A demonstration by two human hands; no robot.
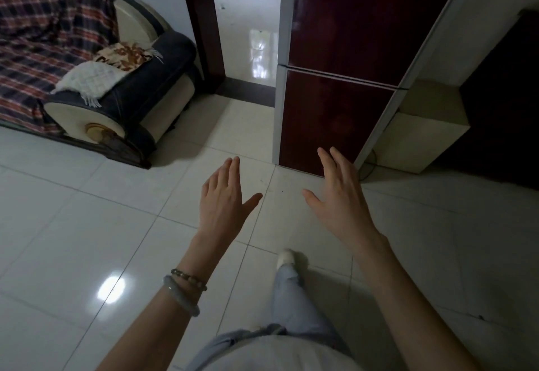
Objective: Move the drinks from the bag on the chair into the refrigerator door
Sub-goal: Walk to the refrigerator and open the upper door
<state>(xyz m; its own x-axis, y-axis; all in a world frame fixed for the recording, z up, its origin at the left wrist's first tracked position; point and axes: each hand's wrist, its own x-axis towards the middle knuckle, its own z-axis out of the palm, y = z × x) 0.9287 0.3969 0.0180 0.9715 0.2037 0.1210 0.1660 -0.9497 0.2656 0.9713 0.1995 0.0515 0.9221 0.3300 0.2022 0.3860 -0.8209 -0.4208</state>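
Note:
A tall dark-red refrigerator (pixel 338 49) with silver edges stands ahead on the right, both of its doors closed. My left hand (pixel 226 195) hovers over the tiled floor in front of it, fingers spread and holding nothing. My right hand (pixel 339 192) is raised just before the refrigerator's lower door, also spread and holding nothing. No bag, chair or drinks appear in view.
A sofa (pixel 87 73) with a plaid cover and a white cloth on its armrest stands at the left. An open doorway (pixel 248 35) lies between sofa and refrigerator. A cream box (pixel 423 134) sits right of the refrigerator, beside dark furniture (pixel 507 99). My foot (pixel 285 257) steps forward on glossy white tiles.

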